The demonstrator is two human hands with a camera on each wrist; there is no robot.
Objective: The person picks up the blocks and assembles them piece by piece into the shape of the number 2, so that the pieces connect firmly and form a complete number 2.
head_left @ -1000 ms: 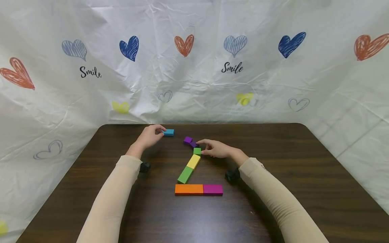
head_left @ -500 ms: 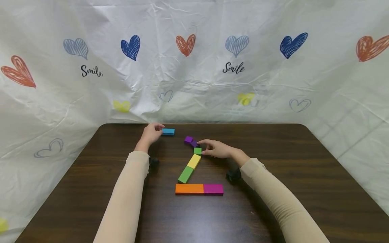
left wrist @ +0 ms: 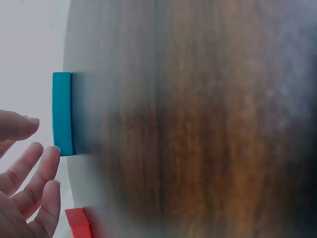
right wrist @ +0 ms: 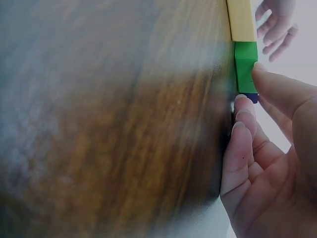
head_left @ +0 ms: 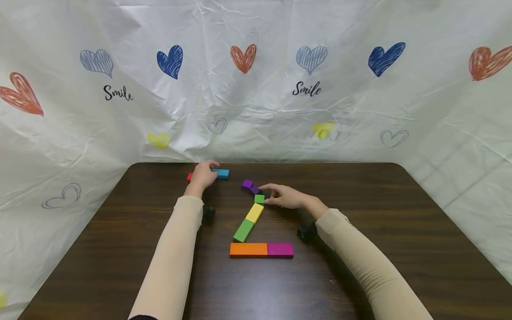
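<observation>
My left hand (head_left: 203, 174) hovers at the left end of a blue block (head_left: 222, 174) by the table's far edge. In the left wrist view its fingers are spread and loosely bent; one fingertip overlaps the end of the blue block (left wrist: 62, 114), and contact is unclear. A red block (head_left: 189, 177) shows partly behind that hand. My right hand (head_left: 285, 197) rests beside a small green block (head_left: 259, 198) and a purple block (head_left: 255, 190). In the right wrist view, the thumb touches the green block (right wrist: 246, 67), with the other fingers bent near the purple block (right wrist: 251, 97).
Another purple block (head_left: 247, 183) adjoins the first. A yellow block (head_left: 254, 213) and a longer green block (head_left: 244, 230) run diagonally toward the front. Orange (head_left: 248, 250) and magenta (head_left: 280, 250) blocks lie end to end nearer me. A printed sheet (head_left: 256, 102) hangs behind the dark table (head_left: 100, 249).
My left hand has shifted slightly right and away from me, its fingers lifting off the blue block. The red block has come into view behind it. My right hand stays in place.
</observation>
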